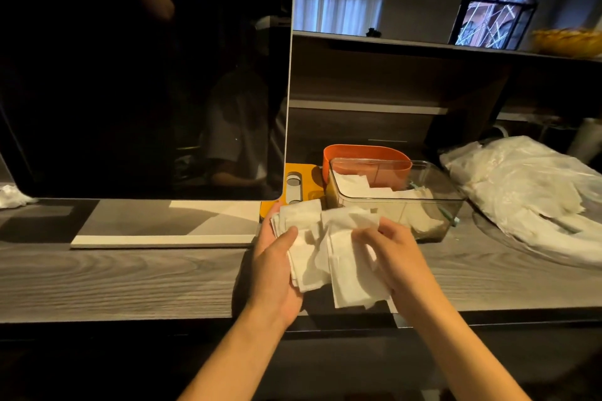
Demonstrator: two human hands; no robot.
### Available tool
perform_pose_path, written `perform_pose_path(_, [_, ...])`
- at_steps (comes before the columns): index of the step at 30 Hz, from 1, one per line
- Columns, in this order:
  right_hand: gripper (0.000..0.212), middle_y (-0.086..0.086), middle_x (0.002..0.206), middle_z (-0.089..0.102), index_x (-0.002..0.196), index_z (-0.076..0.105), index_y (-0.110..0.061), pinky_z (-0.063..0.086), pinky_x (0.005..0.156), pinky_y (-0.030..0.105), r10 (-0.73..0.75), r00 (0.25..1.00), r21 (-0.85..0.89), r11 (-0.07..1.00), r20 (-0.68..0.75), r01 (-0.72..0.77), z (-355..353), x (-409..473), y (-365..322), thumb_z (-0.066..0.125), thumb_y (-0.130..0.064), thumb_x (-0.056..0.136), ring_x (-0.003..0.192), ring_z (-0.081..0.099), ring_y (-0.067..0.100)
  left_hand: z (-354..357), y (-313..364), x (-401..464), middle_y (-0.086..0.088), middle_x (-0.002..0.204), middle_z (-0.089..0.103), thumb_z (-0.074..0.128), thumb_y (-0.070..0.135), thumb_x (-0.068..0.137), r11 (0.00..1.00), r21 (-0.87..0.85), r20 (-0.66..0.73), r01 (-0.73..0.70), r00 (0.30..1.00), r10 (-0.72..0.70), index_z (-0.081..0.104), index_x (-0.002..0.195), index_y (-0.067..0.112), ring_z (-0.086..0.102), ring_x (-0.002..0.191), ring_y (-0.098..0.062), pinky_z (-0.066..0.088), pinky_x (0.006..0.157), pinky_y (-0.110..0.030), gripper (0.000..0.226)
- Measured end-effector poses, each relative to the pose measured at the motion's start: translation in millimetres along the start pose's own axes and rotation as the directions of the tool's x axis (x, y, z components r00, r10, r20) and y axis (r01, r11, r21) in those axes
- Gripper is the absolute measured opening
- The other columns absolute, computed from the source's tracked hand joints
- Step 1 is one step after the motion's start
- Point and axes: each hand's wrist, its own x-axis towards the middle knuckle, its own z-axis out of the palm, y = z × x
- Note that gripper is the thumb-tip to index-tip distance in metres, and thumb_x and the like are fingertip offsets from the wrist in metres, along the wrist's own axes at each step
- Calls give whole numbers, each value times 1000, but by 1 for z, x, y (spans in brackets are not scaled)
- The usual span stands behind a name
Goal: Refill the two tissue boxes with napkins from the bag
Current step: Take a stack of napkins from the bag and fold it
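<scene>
Both hands meet over the grey wood-grain counter [114,273] at about 6 o'clock from the picture's centre, sharing a loose stack of white napkins [321,251]. The left hand [277,267] cradles the stack from below and from the left, its thumb lying across the top sheets and its fingers curled under the far edge, so it grips the napkins. The right hand [395,257] holds the right side of the same stack, its fingertips [366,234] bent and pinching the upper sheets, some of which droop over the counter edge. Just beyond the hands, at 12 o'clock from them, stands a clear plastic tissue box [433,202] with a layer of white napkins lying inside. Touching its far side is an orange tissue box [345,153]; what it holds cannot be made out. At 3 o'clock from the clear box, well apart, a crumpled transparent plastic bag [534,192] of napkins lies on the counter. At 9 o'clock from the boxes a large dark monitor [143,75] stands on a flat white base [163,239], with a yellow-orange holder [303,185] between base and boxes. A wad of white paper [11,197] lies at the far left edge.
</scene>
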Motion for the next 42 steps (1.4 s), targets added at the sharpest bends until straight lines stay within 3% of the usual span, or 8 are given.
perform_pose_path(6, [13, -9, 75, 72, 102, 63, -17, 55, 55, 30, -100, 995, 375, 923, 23, 85, -4, -4, -15, 53, -12, 95, 71, 71, 13, 4, -3, -4, -6, 125, 69, 43, 39, 101, 996, -57, 37, 62, 998, -60, 56, 135, 36, 68, 110, -28, 57, 78, -41, 36])
perform_pose_path(11, [20, -10, 104, 67, 105, 57, -35, 52, 66, 18, -113, 987, 55, 993, 117, 107, 20, 2, 7, 57, -17, 96, 90, 66, 7, 9, -5, -10, -7, 124, 68, 55, 45, 84, 1000, 21, 64, 13, 998, -15, 54, 135, 39, 68, 108, -30, 59, 79, -46, 52])
perform_pose_path(16, [33, -28, 102, 58, 102, 51, -48, 48, 68, 5, -309, 949, -129, 940, 69, 315, 24, 2, 18, 67, -21, 89, 94, 56, -16, 8, -4, -13, -2, 126, 67, 64, 32, 81, 988, 124, 70, -92, 994, 84, 48, 137, 46, 69, 109, -24, 58, 82, -46, 59])
perform_pose_path(25, [29, -15, 97, 71, 112, 62, -33, 53, 69, 21, -227, 951, 86, 973, 212, 213, 17, 6, 20, 65, -35, 83, 90, 67, 7, 9, 3, -17, 8, 125, 68, 53, 21, 92, 983, 113, 194, -143, 974, 119, 45, 138, 50, 66, 114, -17, 59, 85, -38, 55])
perform_pose_path(31, [21, -4, 96, 74, 109, 63, -27, 57, 67, 28, -138, 964, 215, 973, 227, 89, 12, 11, 15, 63, -16, 91, 87, 72, 17, 1, 11, -11, 0, 125, 69, 65, 21, 80, 991, 114, 183, -68, 982, 46, 52, 137, 39, 69, 110, -22, 60, 79, -35, 61])
perform_pose_path(34, [19, -5, 96, 74, 105, 66, -27, 60, 75, 35, -125, 958, 84, 991, 259, 106, 3, 16, 12, 68, -18, 88, 87, 71, 16, -6, 20, -7, -3, 120, 71, 71, 26, 74, 980, 197, 219, -2, 975, -42, 54, 135, 29, 71, 106, -22, 61, 78, -34, 63])
perform_pose_path(38, [14, -19, 85, 69, 93, 64, -37, 58, 72, 24, -144, 929, -195, 956, 342, 219, -6, 22, 6, 73, -29, 85, 83, 67, 1, -12, 26, 0, -6, 120, 70, 82, 36, 67, 899, 437, 244, 34, 957, -155, 59, 129, 22, 69, 109, -24, 57, 88, -41, 68])
perform_pose_path(42, [25, -21, 95, 64, 100, 60, -40, 57, 73, 19, -122, 896, -296, 918, 427, 265, -13, 25, 3, 75, -33, 82, 89, 64, -4, -17, 28, 6, -8, 108, 74, 73, 30, 80, 809, 588, 287, -4, 936, -203, 67, 118, 12, 70, 104, -26, 57, 89, -42, 42])
